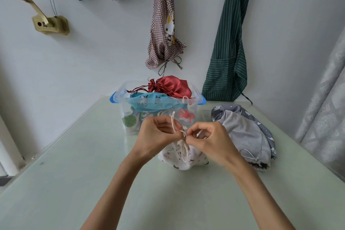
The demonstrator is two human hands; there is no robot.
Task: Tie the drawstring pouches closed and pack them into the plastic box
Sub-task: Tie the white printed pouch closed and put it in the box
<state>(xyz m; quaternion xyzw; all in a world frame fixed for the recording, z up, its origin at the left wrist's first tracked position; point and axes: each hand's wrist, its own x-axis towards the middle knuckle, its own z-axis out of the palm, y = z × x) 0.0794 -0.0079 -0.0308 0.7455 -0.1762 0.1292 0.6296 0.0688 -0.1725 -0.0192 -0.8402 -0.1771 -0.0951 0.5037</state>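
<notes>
While both hands are working at the centre of the frame, the left hand is pinching the cream cord with its fingers curled round it, and the right hand is nipping the same cord just beside it, right at the gathered neck of the white printed pouch. That pouch is sitting on the counter, just in front of the plastic box, which is already holding a red pouch and a blue pouch. A grey pouch is lying to the right, its mouth seemingly not yet drawn shut. Being soft, light cloth, the white pouch is likely sagging under any pull, so the cord close to the neck looks like the sensible place to hold; thin cord may be slipping between fingertips.
</notes>
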